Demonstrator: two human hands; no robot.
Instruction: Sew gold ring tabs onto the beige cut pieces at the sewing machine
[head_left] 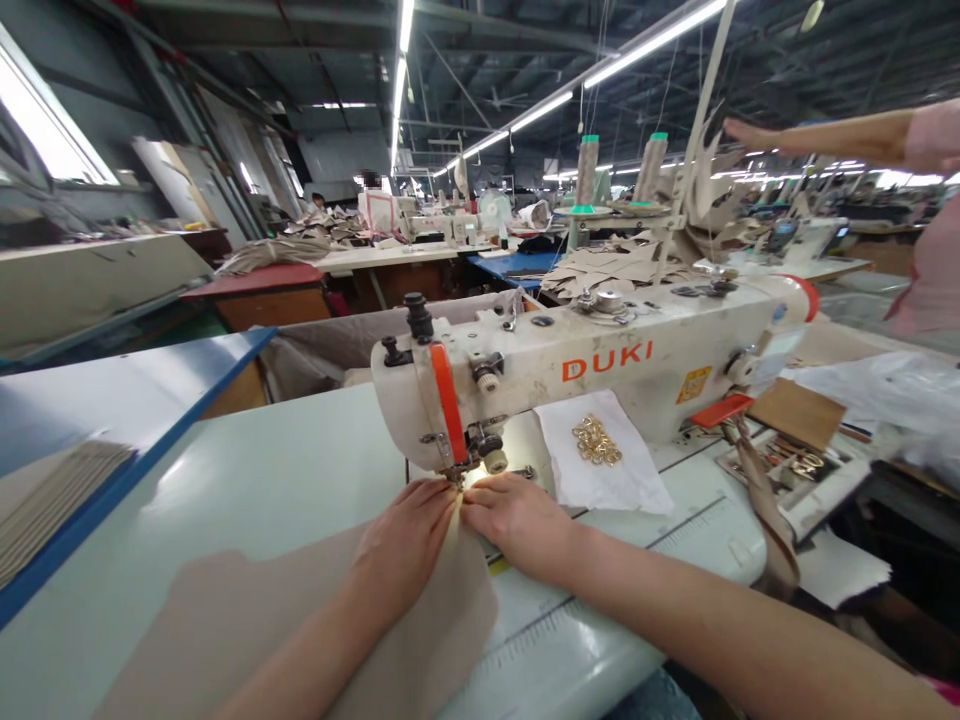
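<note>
A white sewing machine (525, 360) marked DUKI stands on a pale green table (300, 450). A beige fabric piece (300, 610) lies on the table, its far edge under the needle area. My left hand (409, 530) presses on the fabric just left of the presser foot, its fingers together. From the right, my right hand (517, 520) meets it at the needle, fingertips closed on the fabric edge. The fingertips nearly touch each other, and the needle tip is hard to make out between them.
Gold rings (596, 440) lie on a white cloth (559, 450) beside the machine. At right is a tray (787, 500) with small tools. Stacked fabric (60, 500) rests on a blue-edged table at left. A person's arm (832, 135) reaches in from the upper right.
</note>
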